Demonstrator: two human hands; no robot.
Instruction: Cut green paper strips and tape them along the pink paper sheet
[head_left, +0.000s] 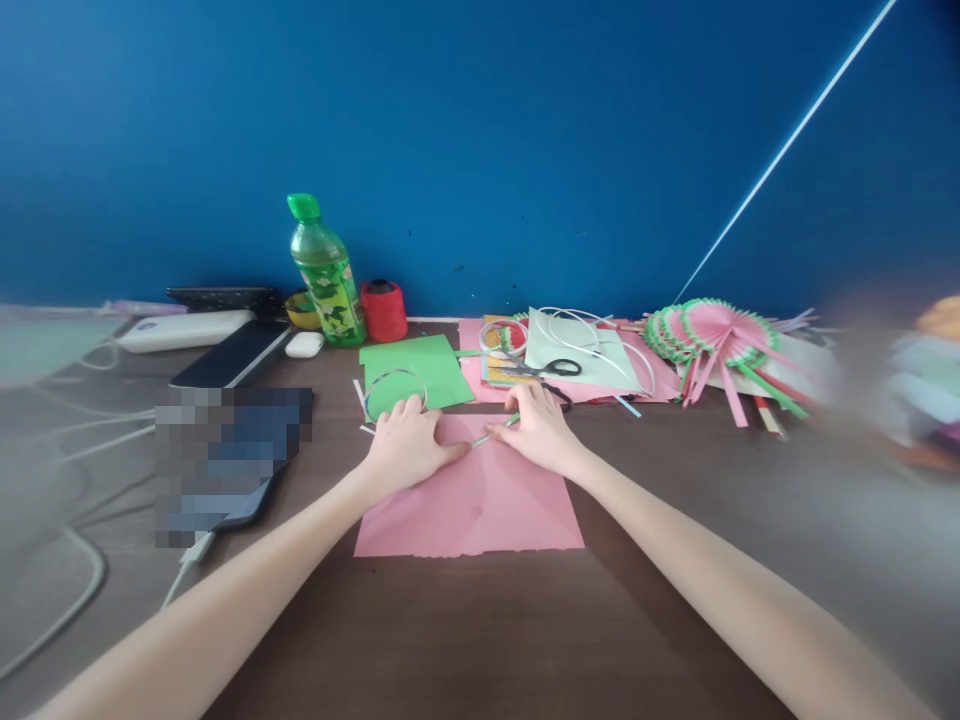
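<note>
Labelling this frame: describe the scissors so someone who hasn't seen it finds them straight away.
Start at the blue wall and drop to the paper pile on the brown table, just beyond the right hand. The scissors lie flat there on a pale sheet, among white wire loops. Black handles and metal blades make them the only tool among coloured paper.

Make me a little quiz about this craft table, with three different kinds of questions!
1. True or false: the scissors lie on the papers behind the hands.
2. Which hand pinches the thin green strip? A) left hand B) right hand
3. What colour is the paper sheet under both hands?

Key:
1. True.
2. B, the right hand; the left hand presses flat on the sheet.
3. Pink.
</note>
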